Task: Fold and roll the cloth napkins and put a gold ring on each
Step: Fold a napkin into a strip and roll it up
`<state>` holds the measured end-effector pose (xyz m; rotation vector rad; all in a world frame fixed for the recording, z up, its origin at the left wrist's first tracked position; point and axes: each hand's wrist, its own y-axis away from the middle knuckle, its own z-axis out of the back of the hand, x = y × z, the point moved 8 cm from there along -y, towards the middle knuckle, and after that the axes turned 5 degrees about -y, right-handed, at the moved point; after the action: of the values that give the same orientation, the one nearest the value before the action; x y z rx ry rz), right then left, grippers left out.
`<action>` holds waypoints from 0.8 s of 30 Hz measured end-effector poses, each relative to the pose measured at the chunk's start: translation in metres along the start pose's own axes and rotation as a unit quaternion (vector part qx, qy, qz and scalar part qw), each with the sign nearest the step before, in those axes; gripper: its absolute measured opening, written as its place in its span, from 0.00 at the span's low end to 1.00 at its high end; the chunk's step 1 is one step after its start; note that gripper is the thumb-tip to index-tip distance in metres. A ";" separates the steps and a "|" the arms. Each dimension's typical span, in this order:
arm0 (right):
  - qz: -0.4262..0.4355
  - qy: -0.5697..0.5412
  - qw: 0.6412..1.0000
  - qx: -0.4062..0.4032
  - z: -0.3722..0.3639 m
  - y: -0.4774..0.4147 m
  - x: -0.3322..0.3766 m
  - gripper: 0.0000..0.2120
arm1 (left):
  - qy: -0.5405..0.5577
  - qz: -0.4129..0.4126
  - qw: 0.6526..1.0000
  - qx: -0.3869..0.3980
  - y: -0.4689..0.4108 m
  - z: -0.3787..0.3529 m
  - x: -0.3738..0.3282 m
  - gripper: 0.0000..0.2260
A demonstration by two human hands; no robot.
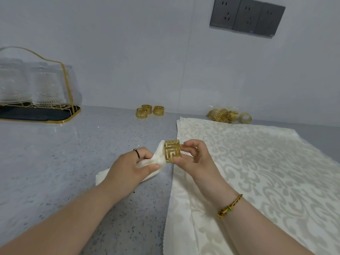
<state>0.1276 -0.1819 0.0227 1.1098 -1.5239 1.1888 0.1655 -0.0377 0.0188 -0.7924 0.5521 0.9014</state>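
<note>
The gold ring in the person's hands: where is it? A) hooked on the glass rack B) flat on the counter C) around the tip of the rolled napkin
C: the right hand pinches the gold ring around the tip of the napkin that the left hand grips.

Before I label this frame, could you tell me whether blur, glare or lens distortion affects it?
Head view: soft even light, faint shadows, no strong glare; wide-angle bending tilts the wall sockets; glasses at left look hazy; the ring looks fairly sharp.
</note>
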 end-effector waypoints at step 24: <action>-0.113 -0.011 0.992 0.054 -0.002 0.001 -0.020 0.07 | -0.021 -0.092 0.995 0.031 0.004 -0.010 -0.018 0.10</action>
<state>0.1310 -0.1769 0.0039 1.3335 -1.3234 1.1152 0.1512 -0.0529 0.0241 -0.7541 0.4607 0.7271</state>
